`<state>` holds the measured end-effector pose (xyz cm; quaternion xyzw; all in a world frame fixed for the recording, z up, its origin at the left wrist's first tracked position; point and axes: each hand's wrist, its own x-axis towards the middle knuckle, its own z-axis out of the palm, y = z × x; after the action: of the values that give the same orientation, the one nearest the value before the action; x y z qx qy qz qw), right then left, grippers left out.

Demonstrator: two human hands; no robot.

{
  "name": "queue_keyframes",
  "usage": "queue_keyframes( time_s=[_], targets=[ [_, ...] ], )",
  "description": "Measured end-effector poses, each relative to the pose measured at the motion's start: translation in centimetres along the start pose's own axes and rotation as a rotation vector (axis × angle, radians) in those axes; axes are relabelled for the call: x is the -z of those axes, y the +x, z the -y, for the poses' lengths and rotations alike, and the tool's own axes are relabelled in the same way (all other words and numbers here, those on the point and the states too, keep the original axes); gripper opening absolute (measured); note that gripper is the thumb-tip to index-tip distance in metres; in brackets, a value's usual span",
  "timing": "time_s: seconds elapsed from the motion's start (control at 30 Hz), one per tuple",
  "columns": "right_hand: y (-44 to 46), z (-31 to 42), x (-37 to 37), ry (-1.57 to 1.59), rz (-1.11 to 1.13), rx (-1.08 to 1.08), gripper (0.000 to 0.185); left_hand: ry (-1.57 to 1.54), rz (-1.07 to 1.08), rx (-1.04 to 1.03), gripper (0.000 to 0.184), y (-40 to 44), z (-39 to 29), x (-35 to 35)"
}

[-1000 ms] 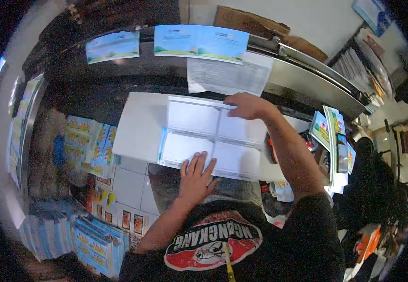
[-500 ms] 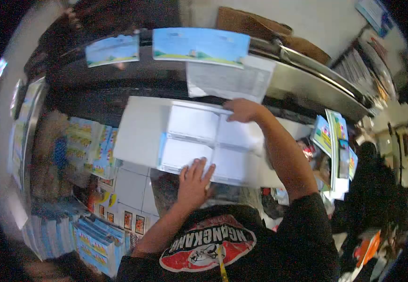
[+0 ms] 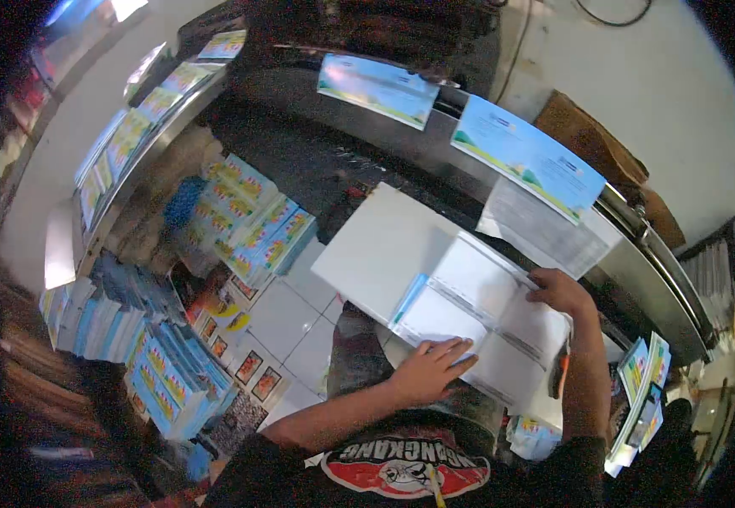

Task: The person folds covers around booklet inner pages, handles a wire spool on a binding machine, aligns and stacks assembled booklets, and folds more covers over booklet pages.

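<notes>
A stack of white printed sheets (image 3: 479,284) in four panels lies on the white board (image 3: 388,245), with a light blue strip showing at its left edge. My left hand (image 3: 435,369) rests on the lower left part of the sheets, fingers stretched out. At the upper right edge of the stack is my right hand (image 3: 560,292), its fingers bent over the edge; whether they grip any sheet is too small to tell. Beyond the board, a grey printed sheet (image 3: 545,224) hangs below a blue printed sheet (image 3: 528,157).
Another blue sheet (image 3: 378,89) is on the ledge. Stacks of colourful printed sheets (image 3: 245,220) stand at the left, with more bundles (image 3: 173,377) lower left. Booklets and a phone (image 3: 645,415) are at the right. Floor tiles (image 3: 278,317) show left of the board.
The view has turned left, so the board and sheets appear tilted and farther right. Both hands remain at about the same places on the sheets.
</notes>
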<state>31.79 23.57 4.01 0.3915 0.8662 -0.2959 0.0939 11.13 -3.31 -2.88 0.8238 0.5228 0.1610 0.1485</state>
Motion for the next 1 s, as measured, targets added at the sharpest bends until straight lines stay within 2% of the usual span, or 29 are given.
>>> queue_keyframes(
  time_s=[0.07,0.13,0.17,0.23,0.33,0.47,0.57,0.67,0.73,0.8,0.87,0.9,0.93,0.97,1.0],
  targets=[
    [-0.4,0.1,-0.1,-0.065,-0.044,-0.057,0.058,-0.006,-0.008,0.018,0.077,-0.1,0.2,-0.5],
    [-0.1,0.2,-0.1,0.019,-0.020,-0.006,0.055,0.017,-0.043,-0.016,0.079,-0.2,0.3,-0.5],
    [-0.5,0.2,0.2,0.081,-0.006,-0.055,0.055,0.017,-0.043,-0.010,0.079,-0.3,0.4,-0.5],
    [-0.7,0.0,0.1,0.080,-0.020,-0.086,0.053,-0.006,-0.143,-0.045,0.059,-0.4,0.3,0.2],
    [-1.4,0.9,0.3,0.112,-0.042,-0.125,0.053,-0.002,-0.194,-0.069,0.059,-0.5,0.5,0.0],
    [-1.7,-0.1,0.0,0.100,-0.066,-0.072,0.052,-0.024,-0.224,-0.078,0.057,-0.3,1.0,0.2],
    [-2.4,1.1,0.6,0.184,-0.026,-0.104,0.054,-0.138,-0.186,-0.087,0.053,0.2,2.0,0.6],
    [-3.2,2.2,0.8,0.130,-0.037,-0.115,0.055,-0.267,-0.251,-0.176,0.054,0.7,4.6,0.7],
    [-4.3,4.0,0.9,0.056,-0.042,-0.160,0.051,-0.185,-0.427,0.042,0.053,1.2,7.4,2.5],
    [-5.1,5.6,0.8,-0.007,-0.081,-0.112,0.046,-0.082,-0.544,0.245,0.057,1.5,10.9,5.9],
    [-6.2,6.3,2.1,-0.069,-0.122,-0.065,0.042,0.208,-0.784,0.575,0.056,1.6,14.0,5.3],
    [-7.0,6.6,3.5,-0.070,-0.223,-0.174,0.043,0.208,-0.785,0.572,0.056,1.6,14.8,5.1],
    [-7.8,6.8,5.1,-0.072,-0.320,-0.282,0.043,0.280,-0.724,0.684,0.059,1.7,15.4,5.0],
    [-8.3,5.7,7.3,-0.094,-0.511,-0.292,0.043,0.353,-0.660,0.796,0.061,1.8,15.9,5.0],
    [-8.7,5.0,10.0,-0.115,-0.700,-0.301,0.043,0.352,-0.658,0.797,0.061,1.9,16.0,4.9]
  ],
)
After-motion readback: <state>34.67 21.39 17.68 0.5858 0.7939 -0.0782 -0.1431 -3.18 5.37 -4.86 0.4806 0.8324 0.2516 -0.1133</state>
